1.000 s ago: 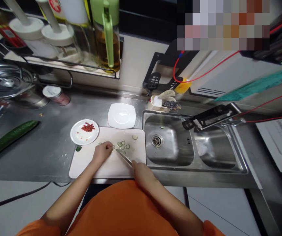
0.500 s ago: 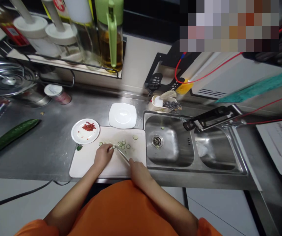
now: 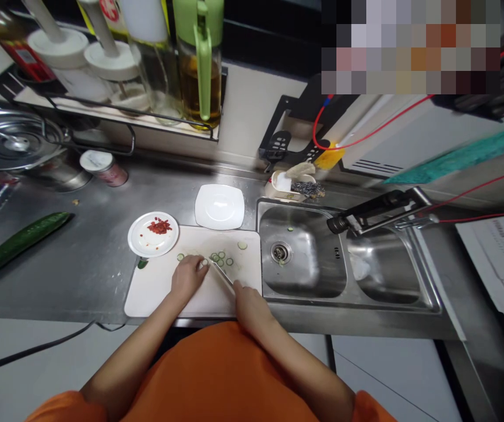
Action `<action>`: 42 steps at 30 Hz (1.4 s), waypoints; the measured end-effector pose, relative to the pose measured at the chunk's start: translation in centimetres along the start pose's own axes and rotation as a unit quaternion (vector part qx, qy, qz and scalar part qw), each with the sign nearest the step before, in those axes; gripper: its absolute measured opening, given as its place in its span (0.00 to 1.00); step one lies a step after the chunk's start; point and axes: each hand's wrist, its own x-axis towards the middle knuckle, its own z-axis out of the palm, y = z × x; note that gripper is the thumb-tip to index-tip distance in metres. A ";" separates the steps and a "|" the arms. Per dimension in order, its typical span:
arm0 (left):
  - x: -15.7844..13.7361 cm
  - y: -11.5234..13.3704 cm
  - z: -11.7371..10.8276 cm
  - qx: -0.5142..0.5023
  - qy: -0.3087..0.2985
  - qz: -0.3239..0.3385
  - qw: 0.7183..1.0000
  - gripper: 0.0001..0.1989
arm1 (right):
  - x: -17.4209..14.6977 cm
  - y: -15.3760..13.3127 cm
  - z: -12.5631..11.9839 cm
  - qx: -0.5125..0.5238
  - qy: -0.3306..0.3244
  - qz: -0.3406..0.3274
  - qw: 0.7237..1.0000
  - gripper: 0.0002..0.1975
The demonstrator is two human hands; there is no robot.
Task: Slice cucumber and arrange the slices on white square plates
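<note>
Hands at frame centre: left hand (image 3: 188, 276) curled at a cucumber slice (image 3: 205, 262), grip unclear, perhaps steadying it; right hand (image 3: 252, 306) grasping a knife (image 3: 224, 275), board (image 3: 153, 291) beneath probably sparing the desk (image 3: 87, 266).

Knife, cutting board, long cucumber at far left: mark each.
Knife (image 3: 223, 274), head view: middle of the blade.
Cutting board (image 3: 211, 302), head view: bare surface near front edge.
Long cucumber (image 3: 20, 247), head view: middle of its visible green skin.
</note>
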 end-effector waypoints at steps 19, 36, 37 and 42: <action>0.3 -0.5 0.3 -0.010 -0.029 0.069 0.997 0.12 | -0.4 0.0 0.0 -0.001 0.000 0.010 1.000 0.19; -0.1 -0.5 0.3 0.000 0.007 0.047 0.999 0.11 | -0.2 -0.9 0.0 -0.015 -0.009 -0.006 1.000 0.16; -0.1 -0.6 0.3 -0.001 0.009 0.047 0.999 0.11 | -0.2 -0.9 0.0 -0.014 -0.012 -0.005 1.000 0.16; -0.2 -0.7 0.5 -0.007 0.018 0.051 0.998 0.11 | -0.2 -1.0 -0.3 -0.010 -0.021 -0.008 1.000 0.17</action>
